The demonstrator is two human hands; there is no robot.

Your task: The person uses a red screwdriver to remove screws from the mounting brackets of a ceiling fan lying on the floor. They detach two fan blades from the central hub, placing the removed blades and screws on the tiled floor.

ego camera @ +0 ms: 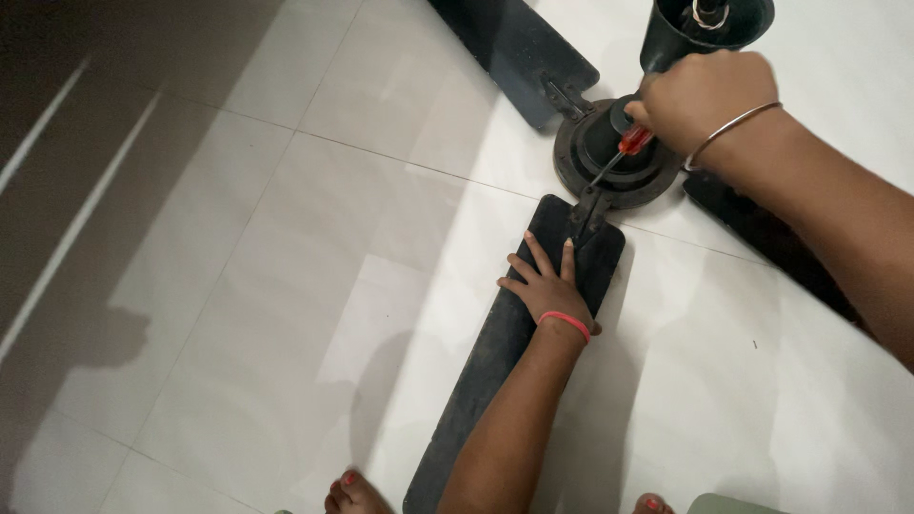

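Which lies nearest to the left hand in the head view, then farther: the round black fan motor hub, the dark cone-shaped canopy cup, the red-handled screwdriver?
1. Red-handled screwdriver, just above the left hand.
2. Round black fan motor hub, behind the screwdriver tip.
3. Dark cone-shaped canopy cup, top right.

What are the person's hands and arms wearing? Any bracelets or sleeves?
Both forearms are bare, with no sleeves showing. The left hand has a thin pinkish-red band around its wrist. The right hand has a slim, shiny metal bangle at its wrist. No rings or gloves can be seen on either hand.
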